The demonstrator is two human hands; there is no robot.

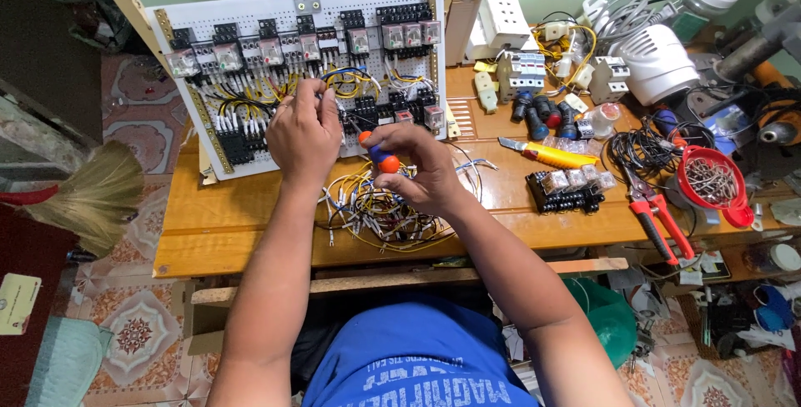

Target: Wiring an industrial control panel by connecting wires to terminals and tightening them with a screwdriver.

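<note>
Most relay rows on the white panel [250,19] look wired, while loose wires [380,211] remain at six o'clock; left hand [302,132] pinches a wire, right hand [417,165] grips a screwdriver [377,153].

Panel [250,82] stood propped at surface [209,223] rear-left; wire bundle [375,211] lay before it; cutters [659,215] and knife [551,154] lay right.

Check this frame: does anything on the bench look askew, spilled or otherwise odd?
Yes: loose cut wires lie tangled on the wooden table under the hands. The white relay panel stands tilted, skewed to the table edge. No damage shows.
</note>
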